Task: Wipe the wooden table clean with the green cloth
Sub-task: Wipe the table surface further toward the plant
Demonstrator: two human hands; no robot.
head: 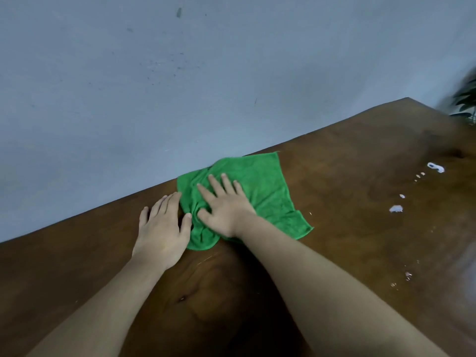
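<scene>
A green cloth (260,186) lies partly bunched on the dark wooden table (347,155), close to the table's far edge by the wall. My right hand (224,204) presses flat on the cloth with its fingers spread. My left hand (162,228) rests flat on the bare wood just left of the cloth, its thumb and fingertips touching the cloth's bunched left edge. Neither hand grips the cloth; both lie palm down.
White scraps and crumbs (435,167) are scattered on the table to the right, with another white bit (396,208) nearer. A grey-blue wall (180,86) runs along the table's far edge. A leafy plant (467,101) stands at the far right corner.
</scene>
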